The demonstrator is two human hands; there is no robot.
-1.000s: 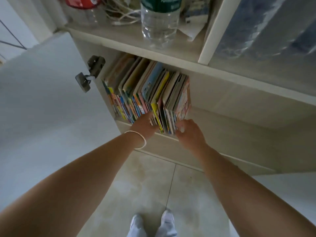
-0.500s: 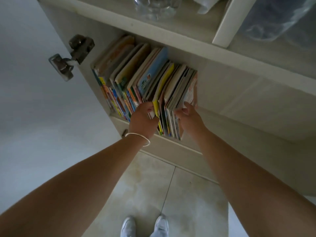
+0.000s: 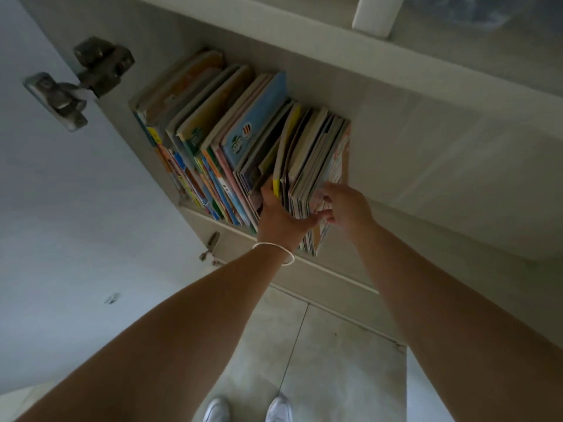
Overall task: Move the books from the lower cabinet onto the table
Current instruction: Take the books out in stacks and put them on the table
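1. Nearest to me are my shoes (image 3: 249, 411) on the tiled floor (image 3: 320, 360), with both bare forearms reaching forward and down toward the lower cabinet (image 3: 426, 178). The open cabinet door (image 3: 61, 208) stands at my left on its hinge (image 3: 82, 83).

2. My left hand (image 3: 278, 220), a thin bracelet (image 3: 274, 252) at the wrist, has its fingers pushed into a gap in the row and its thumb crossing the front edges of the right-hand bunch (image 3: 313, 166), so this grip is curled round that bunch from the left.

3. My right hand (image 3: 344, 208) is at the outer right side of the same bunch, fingers bent against the outermost cover; I judge this grip to be pinching the bunch from its side.

4. The bunch looks parted from the rest and a little forward, its lower edges over the front lip of the cabinet, though I cannot tell whether it is lifted off the shelf.

5. Farther in, the remaining books (image 3: 213, 141) stand leaning in a packed row against the left wall.

6. As I judge it, the task is barely begun: no book is clearly out, the surface is not in view, and the whole row is left to carry over, likely in several loads.
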